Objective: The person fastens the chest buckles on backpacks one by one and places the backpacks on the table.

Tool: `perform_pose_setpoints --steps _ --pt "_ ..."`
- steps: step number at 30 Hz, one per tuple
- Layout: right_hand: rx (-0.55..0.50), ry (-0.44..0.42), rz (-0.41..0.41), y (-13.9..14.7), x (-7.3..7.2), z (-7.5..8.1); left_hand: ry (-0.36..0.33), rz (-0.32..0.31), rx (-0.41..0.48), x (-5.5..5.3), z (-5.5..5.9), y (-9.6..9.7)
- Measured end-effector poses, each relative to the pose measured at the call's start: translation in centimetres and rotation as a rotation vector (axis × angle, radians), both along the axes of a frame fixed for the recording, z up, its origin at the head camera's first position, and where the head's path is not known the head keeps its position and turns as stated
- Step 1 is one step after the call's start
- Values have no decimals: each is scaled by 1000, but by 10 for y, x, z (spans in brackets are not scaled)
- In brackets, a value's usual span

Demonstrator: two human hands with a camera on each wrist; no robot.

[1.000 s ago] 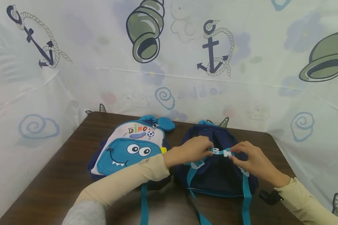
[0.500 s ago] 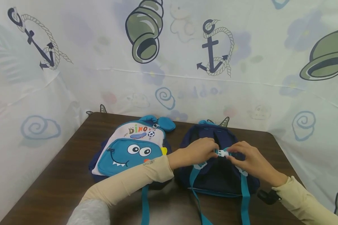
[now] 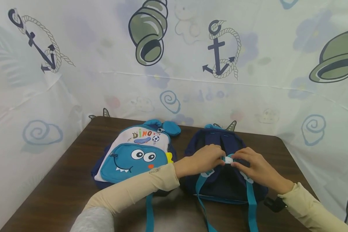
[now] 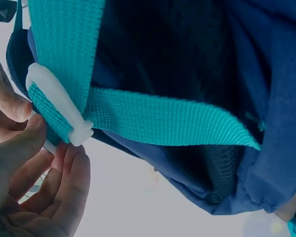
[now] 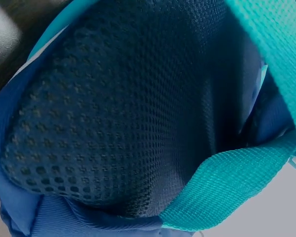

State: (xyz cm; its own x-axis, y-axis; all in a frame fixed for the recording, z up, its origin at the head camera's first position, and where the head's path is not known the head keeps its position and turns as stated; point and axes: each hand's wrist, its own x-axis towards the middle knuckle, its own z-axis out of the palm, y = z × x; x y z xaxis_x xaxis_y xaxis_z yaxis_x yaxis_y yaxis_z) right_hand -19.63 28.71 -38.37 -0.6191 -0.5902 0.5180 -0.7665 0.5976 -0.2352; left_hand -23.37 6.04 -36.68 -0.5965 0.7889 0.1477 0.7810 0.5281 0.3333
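Observation:
A navy backpack (image 3: 226, 188) lies on the table with its back side up. Over its middle, my left hand (image 3: 206, 159) and right hand (image 3: 256, 166) pinch opposite ends of a white side-release buckle (image 3: 228, 160) on a teal strap. The buckle's two halves are together between the fingertips. In the left wrist view, the left hand's fingers (image 4: 74, 177) are close beside a white strap adjuster (image 4: 56, 98) with teal webbing (image 4: 66, 44) through it. Dark mesh (image 5: 108, 108) and a teal strap (image 5: 232, 182) fill much of the right wrist view.
A second backpack (image 3: 105, 174) with a cartoon dinosaur front lies at the left, partly under my left forearm. Loose teal straps (image 3: 251, 206) hang toward the front of the brown table (image 3: 58, 190). A patterned cloth wall (image 3: 188, 100) stands behind.
The hands have come closer together. The two buckle halves, apart with a gap a second ago, have met and now show as one white piece.

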Motion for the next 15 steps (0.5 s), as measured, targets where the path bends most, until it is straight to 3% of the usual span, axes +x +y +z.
perform_pose_setpoints --steps 6,15 --pt "34 -35 -27 -3 2 -6 -8 -4 0 0 -7 -1" --pt "108 -127 -94 -7 6 -33 -30 -12 -32 2 -32 -3"
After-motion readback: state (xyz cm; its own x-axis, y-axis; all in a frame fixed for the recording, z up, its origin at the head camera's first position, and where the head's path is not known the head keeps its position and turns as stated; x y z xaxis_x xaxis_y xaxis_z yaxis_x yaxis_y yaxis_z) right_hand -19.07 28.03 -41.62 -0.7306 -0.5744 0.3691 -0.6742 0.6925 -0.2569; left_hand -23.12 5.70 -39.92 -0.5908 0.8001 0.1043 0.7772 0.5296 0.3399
